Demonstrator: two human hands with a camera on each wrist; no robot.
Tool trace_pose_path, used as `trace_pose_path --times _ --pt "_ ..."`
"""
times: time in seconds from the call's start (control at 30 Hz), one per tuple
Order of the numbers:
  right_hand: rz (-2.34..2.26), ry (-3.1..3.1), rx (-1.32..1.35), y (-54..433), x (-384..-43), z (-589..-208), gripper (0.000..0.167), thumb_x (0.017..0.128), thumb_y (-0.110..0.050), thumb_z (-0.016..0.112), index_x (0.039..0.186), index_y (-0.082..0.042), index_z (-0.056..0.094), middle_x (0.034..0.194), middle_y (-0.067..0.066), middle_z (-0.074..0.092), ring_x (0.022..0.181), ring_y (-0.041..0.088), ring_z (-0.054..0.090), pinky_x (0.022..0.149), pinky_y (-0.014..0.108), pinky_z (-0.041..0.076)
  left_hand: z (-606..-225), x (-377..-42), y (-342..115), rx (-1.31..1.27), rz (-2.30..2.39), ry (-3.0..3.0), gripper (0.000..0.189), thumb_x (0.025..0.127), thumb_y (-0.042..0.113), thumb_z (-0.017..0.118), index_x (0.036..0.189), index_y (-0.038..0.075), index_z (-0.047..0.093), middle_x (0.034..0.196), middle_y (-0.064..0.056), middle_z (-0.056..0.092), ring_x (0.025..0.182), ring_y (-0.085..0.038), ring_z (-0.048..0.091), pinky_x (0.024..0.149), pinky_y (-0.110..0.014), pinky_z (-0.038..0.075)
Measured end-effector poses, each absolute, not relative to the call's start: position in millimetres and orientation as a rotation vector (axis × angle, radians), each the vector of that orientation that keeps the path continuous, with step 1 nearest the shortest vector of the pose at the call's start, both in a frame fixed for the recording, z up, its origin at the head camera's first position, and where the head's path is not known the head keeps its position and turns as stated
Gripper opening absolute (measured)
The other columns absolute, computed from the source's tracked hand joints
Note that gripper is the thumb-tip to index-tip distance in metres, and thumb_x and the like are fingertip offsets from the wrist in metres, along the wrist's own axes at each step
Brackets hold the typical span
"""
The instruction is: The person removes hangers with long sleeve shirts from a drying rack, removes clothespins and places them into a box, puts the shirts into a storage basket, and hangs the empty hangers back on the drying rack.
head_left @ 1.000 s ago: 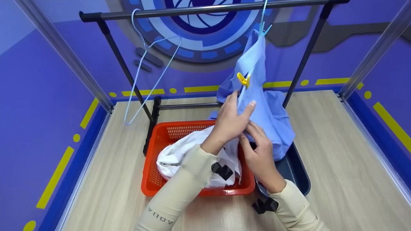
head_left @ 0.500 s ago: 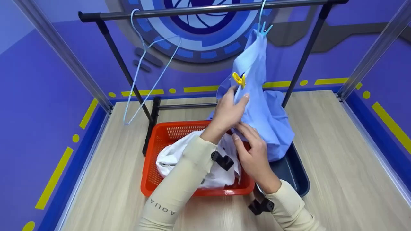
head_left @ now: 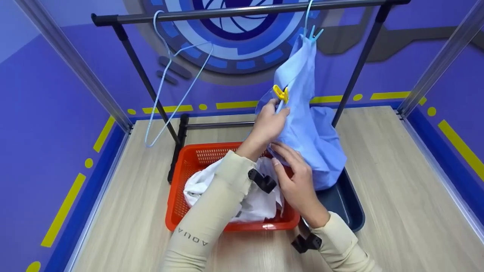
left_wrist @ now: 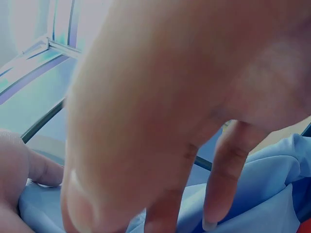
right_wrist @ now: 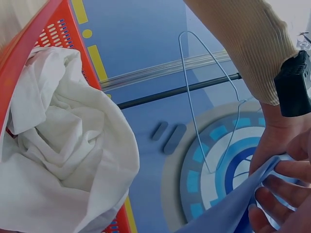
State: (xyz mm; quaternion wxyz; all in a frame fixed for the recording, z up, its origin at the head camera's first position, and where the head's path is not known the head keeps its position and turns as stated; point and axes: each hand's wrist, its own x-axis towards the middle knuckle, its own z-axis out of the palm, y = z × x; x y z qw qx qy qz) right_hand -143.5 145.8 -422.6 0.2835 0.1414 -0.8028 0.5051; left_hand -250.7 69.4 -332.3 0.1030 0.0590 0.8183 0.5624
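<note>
A light-blue garment (head_left: 298, 124) hangs in folds from the right hanger on the rail, its exact kind hard to tell. The yellow clothespin (head_left: 281, 93) is clipped on its left edge, and a light-blue clothespin (head_left: 314, 34) sits higher up. Just under the yellow clothespin, my left hand (head_left: 267, 126) pinches the garment's edge, thumb in front and fingers behind. My right hand (head_left: 297, 181) is lower down; its fingertips touch the cloth (right_wrist: 233, 204) with the fingers nearly straight and the thumb apart. In the left wrist view, my left hand (left_wrist: 160, 107) covers most of the garment.
A red basket (head_left: 174, 204) below my hands holds white cloth (head_left: 257, 206). Beside it, partly under the garment, stands a dark tray (head_left: 357, 211). A bare light-blue hanger (head_left: 164, 79) hangs left on the black rack rail (head_left: 227, 13). Blue-purple walls enclose the wooden floor (head_left: 401, 181).
Both hands have shifted slightly left, bringing the garment's edge and yellow clothespin along. The left thumb has come down against the edge, and the right hand has slid off to the lower left.
</note>
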Motion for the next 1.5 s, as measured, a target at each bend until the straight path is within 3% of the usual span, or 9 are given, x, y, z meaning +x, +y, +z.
trace_pose_path --times 0.37,0.6,0.97,1.2,1.33,1.5 --pt "1.349 -2.144 0.38 146.5 -144.3 -421.2 0.03 0.094 -0.009 0.059 0.123 -0.009 0.066 0.13 0.003 0.064 0.126 0.018 0.055 0.109 0.028 0.034 -335.6 -252.2 69.0 0.251 1.638 2.497 0.046 0.1 0.016 0.043 0.145 0.005 0.04 0.143 -0.011 0.051 0.129 -0.022 0.05 0.112 -0.037 0.036" --pt "1.386 -2.155 0.358 146.9 -142.9 -418.6 0.029 0.094 -0.008 0.059 0.122 -0.01 0.067 0.13 0.003 0.063 0.126 0.016 0.054 0.109 0.019 0.034 -338.5 -251.9 68.3 0.408 1.669 2.485 0.039 0.1 0.007 0.039 0.136 -0.001 0.049 0.12 -0.014 0.062 0.106 -0.021 0.057 0.099 -0.035 0.045" --pt "1.406 -2.155 0.355 149.2 -142.2 -418.7 0.028 0.095 -0.01 0.058 0.122 -0.012 0.066 0.131 0.0 0.061 0.126 0.012 0.053 0.109 0.018 0.035 -338.0 -249.4 66.3 0.466 1.679 2.517 0.041 0.1 0.008 0.038 0.14 -0.001 0.047 0.119 -0.016 0.056 0.1 -0.019 0.053 0.096 -0.035 0.045" --pt "1.424 -2.147 0.357 149.5 -141.5 -418.2 0.027 0.096 -0.01 0.057 0.121 -0.011 0.066 0.131 0.0 0.061 0.125 0.012 0.053 0.108 0.017 0.035 -335.8 -247.8 64.3 0.449 1.685 2.519 0.041 0.101 0.009 0.037 0.141 0.001 0.046 0.115 -0.016 0.052 0.093 -0.017 0.046 0.087 -0.032 0.042" --pt "1.413 -2.145 0.359 149.4 -141.0 -417.7 0.027 0.096 -0.011 0.057 0.121 -0.012 0.067 0.131 -0.001 0.062 0.124 0.011 0.054 0.107 0.017 0.036 -332.5 -246.0 62.2 0.426 1.704 2.495 0.043 0.102 0.012 0.037 0.145 0.004 0.041 0.118 -0.013 0.05 0.096 -0.018 0.047 0.09 -0.031 0.042" --pt "1.413 -2.133 0.368 150.3 -141.0 -417.5 0.026 0.096 -0.011 0.057 0.12 -0.012 0.067 0.129 0.001 0.062 0.124 0.012 0.055 0.107 0.017 0.036 -328.6 -243.7 59.1 0.446 1.709 2.498 0.046 0.102 0.013 0.038 0.147 0.004 0.037 0.123 -0.013 0.049 0.109 -0.02 0.05 0.103 -0.035 0.041"
